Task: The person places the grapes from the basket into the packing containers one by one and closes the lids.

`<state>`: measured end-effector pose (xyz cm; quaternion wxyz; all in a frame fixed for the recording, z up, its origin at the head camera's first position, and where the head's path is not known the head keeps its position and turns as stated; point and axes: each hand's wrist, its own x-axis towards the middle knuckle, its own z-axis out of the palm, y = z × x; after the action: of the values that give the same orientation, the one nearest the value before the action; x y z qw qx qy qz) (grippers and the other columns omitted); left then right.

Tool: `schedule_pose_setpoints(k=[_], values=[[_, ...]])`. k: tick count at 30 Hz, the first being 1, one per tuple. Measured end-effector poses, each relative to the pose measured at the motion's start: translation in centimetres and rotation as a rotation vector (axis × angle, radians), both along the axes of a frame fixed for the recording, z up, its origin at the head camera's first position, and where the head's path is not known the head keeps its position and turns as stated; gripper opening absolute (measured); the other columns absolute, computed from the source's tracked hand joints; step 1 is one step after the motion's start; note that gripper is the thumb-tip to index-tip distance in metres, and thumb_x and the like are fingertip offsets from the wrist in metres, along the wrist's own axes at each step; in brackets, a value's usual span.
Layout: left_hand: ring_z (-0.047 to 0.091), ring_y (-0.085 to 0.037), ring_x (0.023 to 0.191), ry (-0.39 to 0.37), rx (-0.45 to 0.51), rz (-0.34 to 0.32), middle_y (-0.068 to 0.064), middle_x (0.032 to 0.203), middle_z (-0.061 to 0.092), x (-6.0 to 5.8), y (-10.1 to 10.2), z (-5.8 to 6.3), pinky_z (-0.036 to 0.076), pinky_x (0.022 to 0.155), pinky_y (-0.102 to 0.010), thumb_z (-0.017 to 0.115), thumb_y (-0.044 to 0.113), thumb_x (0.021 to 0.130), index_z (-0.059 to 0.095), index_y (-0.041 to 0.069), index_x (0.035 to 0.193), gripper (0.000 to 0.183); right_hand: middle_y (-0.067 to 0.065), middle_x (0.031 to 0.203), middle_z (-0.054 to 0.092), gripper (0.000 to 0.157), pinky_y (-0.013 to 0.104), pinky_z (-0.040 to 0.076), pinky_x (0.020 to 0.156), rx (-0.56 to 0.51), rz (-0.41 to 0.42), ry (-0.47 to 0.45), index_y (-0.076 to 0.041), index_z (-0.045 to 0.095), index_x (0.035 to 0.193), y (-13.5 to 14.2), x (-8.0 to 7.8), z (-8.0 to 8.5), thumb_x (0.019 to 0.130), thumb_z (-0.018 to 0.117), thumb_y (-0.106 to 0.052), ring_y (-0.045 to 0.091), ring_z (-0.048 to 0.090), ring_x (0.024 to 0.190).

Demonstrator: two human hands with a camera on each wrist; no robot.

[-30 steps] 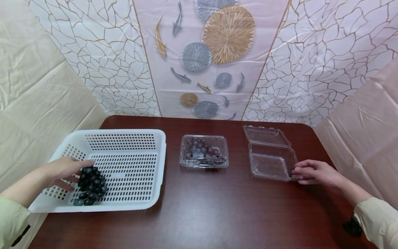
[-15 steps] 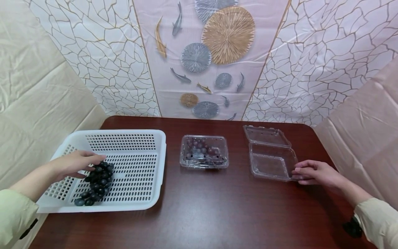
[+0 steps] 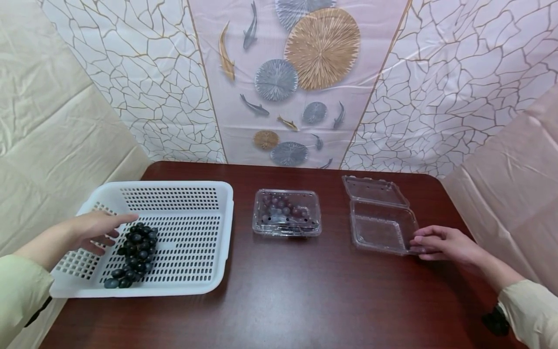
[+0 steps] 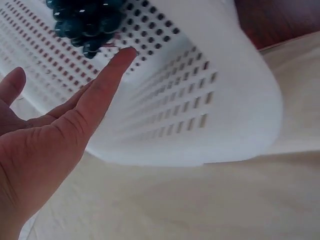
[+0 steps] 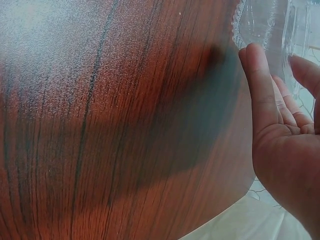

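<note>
A bunch of dark grapes point(image 3: 137, 249) lies in the left half of a white perforated basket point(image 3: 192, 286). Over the basket's left side, just left of the bunch, is my left hand point(image 3: 87, 235), fingers extended and holding nothing. In the left wrist view, a long digit points toward the grapes point(image 4: 87, 25). At the table's right, a clear plastic clamshell box point(image 3: 379, 228) stands with its lid folded back. My right hand point(image 3: 446, 245) is at its near right corner, with relaxed fingertips right at the rim; the right wrist view shows the digits about the box edge point(image 5: 265, 25).
A closed clear clamshell box point(image 3: 286, 213) with reddish grapes inside stands at mid table, between basket and open box. Patterned cloth point(image 3: 174, 87) hangs behind the dark red wooden table point(image 3: 279, 291), with beige cloth point(image 3: 514, 160) at the sides.
My left hand moved right with the grape bunch, shifting its upper part rightward, then drew back left, leaving the bunch lying. My right hand stays at the open box's corner.
</note>
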<state>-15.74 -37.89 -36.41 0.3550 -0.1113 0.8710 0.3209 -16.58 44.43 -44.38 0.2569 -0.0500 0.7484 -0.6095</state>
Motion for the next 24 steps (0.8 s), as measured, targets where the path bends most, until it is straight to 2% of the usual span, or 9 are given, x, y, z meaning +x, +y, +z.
schedule_pose_setpoints(k=[6,16,21,24], values=[[0.055,-0.060,0.130,-0.063,0.052,0.031,-0.053,0.143,0.039,-0.4,-0.1,-0.9,0.062,0.095,-0.056,0.034,0.064,0.110,0.016,-0.033,0.146,0.105,0.001,0.115,0.079,0.016,0.038,0.066,0.086,-0.007,-0.003,-0.005,-0.002,0.062,0.122,0.1,0.0,0.0,0.111,0.052,0.001,0.016,0.078,0.104],[0.042,-0.065,0.137,-0.108,0.163,0.070,-0.054,0.149,0.026,-0.8,0.3,-1.9,0.059,0.099,-0.058,0.037,0.063,0.109,0.014,-0.030,0.149,0.104,0.001,0.116,0.079,0.017,0.038,0.065,0.087,-0.026,-0.004,-0.015,-0.004,0.063,0.122,0.1,0.1,0.1,0.111,0.051,0.001,0.015,0.078,0.105],[0.041,-0.064,0.138,-0.116,0.182,0.060,-0.054,0.150,0.025,-1.3,0.3,-2.2,0.059,0.099,-0.058,0.041,0.062,0.109,0.013,-0.029,0.150,0.104,0.000,0.116,0.079,0.016,0.037,0.066,0.086,-0.009,-0.002,-0.002,-0.002,0.063,0.122,0.1,0.1,-0.1,0.111,0.052,0.000,0.015,0.078,0.104],[0.046,-0.062,0.135,-0.111,0.158,0.059,-0.053,0.148,0.029,-1.6,0.4,-2.2,0.060,0.098,-0.057,0.048,0.060,0.108,0.014,-0.027,0.152,0.103,0.001,0.116,0.079,0.015,0.037,0.066,0.086,0.001,-0.002,0.008,0.001,0.061,0.123,0.1,0.0,-0.2,0.111,0.052,0.000,0.015,0.078,0.104]])
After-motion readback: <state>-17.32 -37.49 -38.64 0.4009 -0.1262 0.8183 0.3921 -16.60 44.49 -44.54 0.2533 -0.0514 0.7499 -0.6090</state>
